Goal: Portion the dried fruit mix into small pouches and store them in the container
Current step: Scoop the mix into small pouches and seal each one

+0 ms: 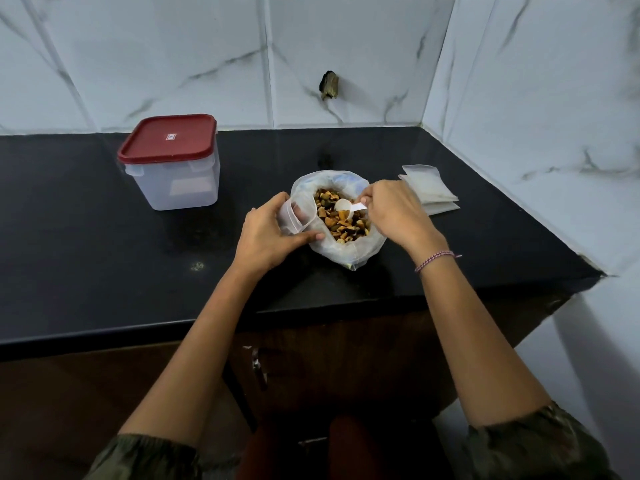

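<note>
Right hand (394,216) pinches scoop (346,208) in fruit bag (346,251); left hand (268,237) grips open pouch (294,216). Risk: narrow mouth, overfull scoop spills onto counter (104,254).

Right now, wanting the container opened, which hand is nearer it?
Left. The left hand, holding a pouch, is right of the container; the right hand, with the scoop, is farther right, over the bag.

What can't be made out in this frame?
Head view:
Translucent square plastic container with red lid: frosted walls hide its contents.
Stack of flat clear pouches: overlapping, count unclear.
White plastic scoop: handle end hidden inside right hand.
Small clear pouch: left hand covers most; contents unclear.
</note>
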